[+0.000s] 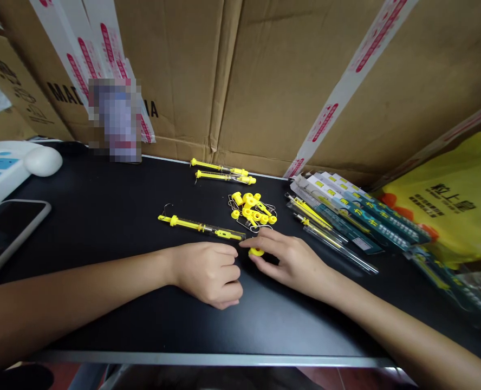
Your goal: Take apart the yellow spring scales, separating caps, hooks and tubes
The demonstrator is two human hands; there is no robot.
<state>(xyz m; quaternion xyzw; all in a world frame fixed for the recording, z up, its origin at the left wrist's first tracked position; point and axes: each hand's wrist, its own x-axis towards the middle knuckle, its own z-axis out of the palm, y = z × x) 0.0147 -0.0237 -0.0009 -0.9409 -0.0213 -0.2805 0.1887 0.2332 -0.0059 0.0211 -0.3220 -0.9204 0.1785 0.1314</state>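
My left hand (210, 273) is curled into a fist low over the black table, knuckles up; whatever may be inside is hidden. Just right of it, my right hand (289, 257) pinches a small yellow plastic cap (257, 252) between thumb and fingers, near the table top. Behind both hands lies a tubular spring scale (202, 226), clear with yellow parts and a wire hook at its left end; its right end reaches close to my right fingertips. A pile of yellow caps and wire hooks (252, 208) sits beyond my right hand.
Two more spring scales (224, 176) lie at the back by a cardboard box (273, 81). Clear tubes (338, 244) and green-white packets (358, 206) are at right beside a yellow bag (439, 200). A phone (11, 233) and white power strip (0, 173) occupy the left.
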